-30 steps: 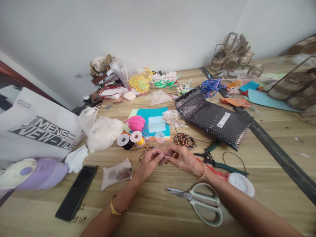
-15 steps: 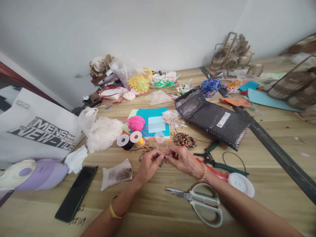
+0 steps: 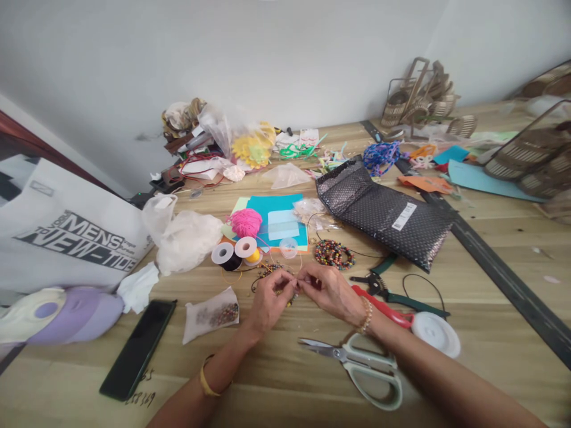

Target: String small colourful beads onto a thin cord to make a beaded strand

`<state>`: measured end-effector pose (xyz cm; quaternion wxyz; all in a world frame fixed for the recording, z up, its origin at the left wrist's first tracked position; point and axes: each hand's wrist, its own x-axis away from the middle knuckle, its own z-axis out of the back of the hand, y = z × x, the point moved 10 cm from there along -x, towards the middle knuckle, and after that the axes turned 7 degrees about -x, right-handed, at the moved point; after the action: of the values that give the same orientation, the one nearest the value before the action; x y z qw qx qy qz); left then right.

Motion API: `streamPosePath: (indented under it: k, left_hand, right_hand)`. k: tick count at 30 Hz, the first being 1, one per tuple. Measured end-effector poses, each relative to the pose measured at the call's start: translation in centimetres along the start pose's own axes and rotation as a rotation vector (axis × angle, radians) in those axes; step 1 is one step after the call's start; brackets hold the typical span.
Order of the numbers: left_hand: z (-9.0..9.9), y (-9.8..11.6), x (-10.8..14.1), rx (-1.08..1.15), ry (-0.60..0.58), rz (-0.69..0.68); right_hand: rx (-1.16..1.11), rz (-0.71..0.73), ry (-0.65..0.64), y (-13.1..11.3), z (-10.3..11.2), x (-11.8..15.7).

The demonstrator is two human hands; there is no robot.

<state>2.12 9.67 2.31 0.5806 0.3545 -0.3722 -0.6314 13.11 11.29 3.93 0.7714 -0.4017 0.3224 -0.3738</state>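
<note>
My left hand (image 3: 271,299) is closed in a pinch, its fingertips almost meeting those of my right hand (image 3: 329,290). Small multicoloured beads (image 3: 289,301) show just under the left fingers, seemingly on a string. The right thumb and forefinger are pressed together too, but what lies between them is too small to make out. Loose beads (image 3: 267,270) lie on the table just beyond my left hand. Past my right hand is a coil of strung, multicoloured beads (image 3: 334,254). Scissors (image 3: 345,353) with pale green handles rest slightly open below my right wrist.
Left of my hands lie a pouch of beads (image 3: 212,315) and a black phone (image 3: 138,348). Thread spools (image 3: 226,255), pink yarn (image 3: 246,223) and a small clear cup (image 3: 288,248) stand beyond. Pliers (image 3: 379,285), a white spool (image 3: 436,334) and a black bubble mailer (image 3: 383,214) are right.
Both hands stay pinched together in nearly the same place, with only slight shifts of the fingers and wrists. Nothing else has visibly moved.
</note>
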Motion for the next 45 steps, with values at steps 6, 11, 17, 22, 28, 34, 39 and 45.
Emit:
streamPosePath:
  k: [6, 11, 17, 22, 28, 34, 39, 45]
  left_hand:
    - [0.0, -0.1, -0.1, 0.037, -0.008, 0.020]
    - [-0.1, 0.0, -0.1, 0.052, -0.014, 0.027]
    - [0.0, -0.1, -0.1, 0.071, -0.010, 0.035]
    - [-0.5, -0.6, -0.2, 0.194, -0.053, 0.091]
    - [-1.2, -0.8, -0.4, 0.337, -0.133, 0.165]
    - [-1.6, -1.2, -0.4, 0.398, -0.180, 0.202]
    - [-1.6, -1.4, -0.6, 0.400, -0.198, 0.187]
    - [-0.9, -1.5, -0.6, 0.389, -0.128, 0.170]
  right_hand:
    - [-0.163, -0.077, -0.060, 0.3, -0.2, -0.2]
    - [-0.266, -0.127, -0.074, 0.9, -0.4, -0.3]
    - [-0.348, -0.173, -0.107, 1.4, -0.8, -0.2]
    - [-0.411, -0.219, -0.127, 2.1, -1.2, -0.2]
    - [-0.501, -0.232, -0.144, 2.5, -1.6, -0.3]
    - [-0.552, -0.233, -0.143, 2.6, -1.8, -0.2]
    - [-0.593, -0.224, -0.179, 2.5, -2.0, -0.3]
    - [-0.543, -0.234, -0.199, 2.6, -1.9, -0.3]
